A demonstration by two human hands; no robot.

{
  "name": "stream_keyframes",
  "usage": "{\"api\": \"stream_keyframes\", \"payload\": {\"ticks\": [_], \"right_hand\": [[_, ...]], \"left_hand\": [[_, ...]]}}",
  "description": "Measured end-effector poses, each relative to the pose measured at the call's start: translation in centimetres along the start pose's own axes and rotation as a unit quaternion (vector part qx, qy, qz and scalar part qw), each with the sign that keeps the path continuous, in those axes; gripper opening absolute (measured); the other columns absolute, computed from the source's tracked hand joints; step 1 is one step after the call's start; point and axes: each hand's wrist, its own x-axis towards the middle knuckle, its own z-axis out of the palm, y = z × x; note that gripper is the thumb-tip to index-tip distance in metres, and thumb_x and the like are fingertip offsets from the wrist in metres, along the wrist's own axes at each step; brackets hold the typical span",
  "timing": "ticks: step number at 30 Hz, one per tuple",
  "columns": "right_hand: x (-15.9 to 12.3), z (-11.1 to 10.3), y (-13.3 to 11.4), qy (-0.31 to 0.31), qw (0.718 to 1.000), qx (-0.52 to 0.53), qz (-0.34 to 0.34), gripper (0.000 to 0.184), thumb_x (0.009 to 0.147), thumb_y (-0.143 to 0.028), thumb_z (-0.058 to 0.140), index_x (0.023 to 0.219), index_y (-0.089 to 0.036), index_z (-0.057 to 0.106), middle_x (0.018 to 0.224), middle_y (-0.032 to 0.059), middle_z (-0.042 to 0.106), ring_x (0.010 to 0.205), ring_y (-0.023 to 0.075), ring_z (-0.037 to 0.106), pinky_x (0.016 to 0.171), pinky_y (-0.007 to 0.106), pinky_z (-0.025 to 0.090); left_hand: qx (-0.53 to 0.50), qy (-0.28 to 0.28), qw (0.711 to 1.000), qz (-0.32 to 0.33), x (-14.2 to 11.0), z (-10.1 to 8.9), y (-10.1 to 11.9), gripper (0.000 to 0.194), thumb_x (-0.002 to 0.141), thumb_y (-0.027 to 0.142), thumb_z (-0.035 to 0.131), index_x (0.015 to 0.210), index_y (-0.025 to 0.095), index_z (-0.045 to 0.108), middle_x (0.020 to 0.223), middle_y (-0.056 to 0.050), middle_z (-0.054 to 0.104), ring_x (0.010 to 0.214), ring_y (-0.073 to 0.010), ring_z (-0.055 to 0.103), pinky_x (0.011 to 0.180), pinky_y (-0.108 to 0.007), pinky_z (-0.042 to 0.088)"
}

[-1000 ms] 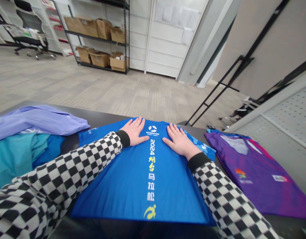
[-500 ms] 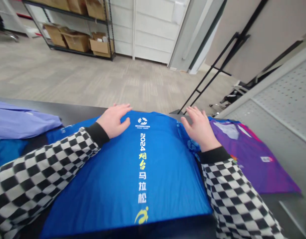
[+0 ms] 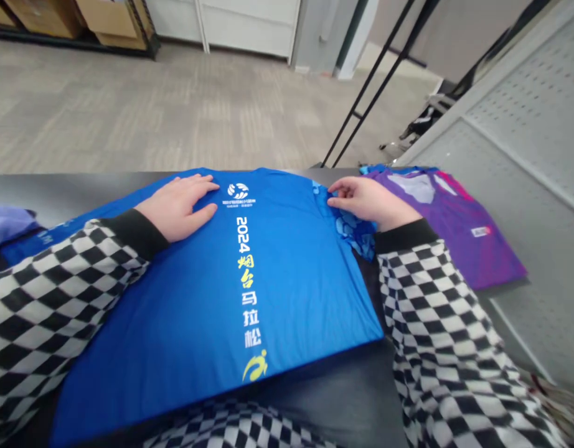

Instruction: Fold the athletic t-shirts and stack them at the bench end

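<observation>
A blue shirt (image 3: 198,298) with a line of white and yellow print down its middle lies flat on the dark table (image 3: 58,193). My left hand (image 3: 177,202) rests flat and open on the shirt's upper left part, fingers near the white logo. My right hand (image 3: 368,199) is at the shirt's upper right edge, fingers curled and pinching the patterned blue fabric (image 3: 350,227) there. Both arms wear black-and-white checkered sleeves.
A purple shirt (image 3: 459,224) lies flat to the right. A lilac garment (image 3: 7,221) shows at the far left. A grey perforated panel (image 3: 525,143) stands to the right, black rack poles (image 3: 366,87) behind the table, cardboard boxes (image 3: 109,15) on the floor beyond.
My hands have spread apart from the shirt's middle. The right hand moved to the right edge and closed on the fabric. The view tilted down and right.
</observation>
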Motion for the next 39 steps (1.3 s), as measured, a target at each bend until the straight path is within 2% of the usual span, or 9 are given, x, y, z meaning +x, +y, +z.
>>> {"api": "stream_keyframes", "payload": {"ticks": [5, 9, 13, 17, 19, 22, 27, 34, 39], "right_hand": [[0.1, -0.1, 0.7, 0.009, 1.0, 0.0, 0.009, 0.052, 0.103, -0.038, 0.08, 0.141, -0.002, 0.076, 0.11, 0.0155, 0.081, 0.084, 0.0129, 0.067, 0.081, 0.035, 0.047], [0.1, -0.2, 0.5, 0.039, 0.998, -0.038, -0.004, 0.063, 0.098, -0.051, 0.075, 0.134, 0.0, 0.08, 0.105, 0.0105, 0.081, 0.09, 0.0114, 0.071, 0.078, 0.029, 0.042], [0.6, -0.3, 0.5, 0.064, 0.997, -0.041, -0.019, 0.066, 0.094, -0.055, 0.075, 0.13, -0.001, 0.082, 0.102, 0.008, 0.082, 0.095, 0.0151, 0.073, 0.084, 0.03, 0.042], [0.9, -0.1, 1.0, 0.066, 0.996, -0.043, -0.028, 0.073, 0.093, -0.059, 0.069, 0.13, 0.004, 0.079, 0.106, 0.0061, 0.083, 0.104, 0.0153, 0.074, 0.089, 0.027, 0.04], [0.8, -0.1, 1.0, 0.071, 0.996, -0.045, -0.036, 0.07, 0.094, -0.056, 0.073, 0.129, 0.005, 0.079, 0.11, 0.0061, 0.083, 0.111, 0.0174, 0.075, 0.092, 0.025, 0.042], [0.6, -0.2, 0.6, 0.069, 0.995, -0.047, -0.051, 0.058, 0.096, -0.046, 0.079, 0.129, 0.002, 0.08, 0.117, 0.0067, 0.083, 0.116, 0.0208, 0.076, 0.103, 0.029, 0.046], [0.4, -0.4, 0.0, 0.068, 0.996, -0.04, -0.049, 0.047, 0.098, -0.037, 0.081, 0.129, -0.002, 0.081, 0.111, 0.0016, 0.083, 0.114, 0.0178, 0.076, 0.109, 0.034, 0.05], [0.6, -0.2, -0.2, 0.071, 0.995, -0.042, -0.055, 0.038, 0.098, -0.034, 0.083, 0.125, -0.007, 0.084, 0.109, -0.0005, 0.083, 0.11, 0.0162, 0.075, 0.109, 0.032, 0.051], [-0.1, -1.3, -0.2, 0.101, 0.993, -0.038, -0.048, 0.028, 0.102, -0.03, 0.077, 0.12, -0.01, 0.085, 0.109, 0.0062, 0.085, 0.106, 0.0211, 0.077, 0.103, 0.031, 0.056]], "left_hand": [[-0.006, -0.027, 1.0, -0.007, 0.0, -1.0, 0.8, 0.073, 0.098, 0.058, 0.052, 0.162, 0.022, 0.059, 0.175, -0.009, 0.051, 0.165, -0.0406, 0.041, 0.138, -0.066, 0.024], [0.016, -0.042, 0.999, -0.009, 0.3, -1.6, 1.0, 0.072, 0.101, 0.054, 0.051, 0.165, 0.02, 0.053, 0.178, -0.009, 0.046, 0.167, -0.0385, 0.038, 0.139, -0.064, 0.025], [0.038, -0.046, 0.998, 0.002, 0.3, -1.9, 1.1, 0.07, 0.107, 0.051, 0.049, 0.167, 0.015, 0.047, 0.181, -0.012, 0.042, 0.168, -0.0345, 0.037, 0.14, -0.061, 0.027], [0.039, -0.032, 0.999, 0.011, 0.0, -1.8, 1.1, 0.066, 0.111, 0.047, 0.051, 0.165, 0.01, 0.049, 0.18, -0.014, 0.044, 0.168, -0.03, 0.039, 0.14, -0.056, 0.027], [0.043, -0.021, 0.999, 0.012, 0.0, -1.8, 0.9, 0.064, 0.11, 0.048, 0.051, 0.164, 0.012, 0.051, 0.179, -0.013, 0.046, 0.167, -0.0277, 0.042, 0.14, -0.055, 0.029], [0.058, -0.021, 0.998, 0.009, 0.1, -1.8, 0.3, 0.064, 0.11, 0.052, 0.051, 0.163, 0.017, 0.053, 0.179, -0.01, 0.048, 0.166, -0.0263, 0.044, 0.14, -0.053, 0.032], [0.051, -0.02, 0.998, 0.012, 0.4, -1.7, -1.0, 0.064, 0.107, 0.055, 0.054, 0.162, 0.022, 0.055, 0.177, -0.01, 0.05, 0.166, -0.0283, 0.045, 0.141, -0.05, 0.031], [0.06, -0.016, 0.998, 0.007, 0.5, -1.6, -1.1, 0.059, 0.104, 0.062, 0.053, 0.161, 0.045, 0.052, 0.178, 0.006, 0.049, 0.166, -0.0249, 0.045, 0.141, -0.051, 0.033], [0.039, -0.015, 0.999, 0.012, 0.4, -1.5, -0.6, 0.06, 0.104, 0.058, 0.055, 0.161, 0.04, 0.053, 0.177, -0.001, 0.05, 0.166, -0.0311, 0.044, 0.14, -0.058, 0.033]]}}
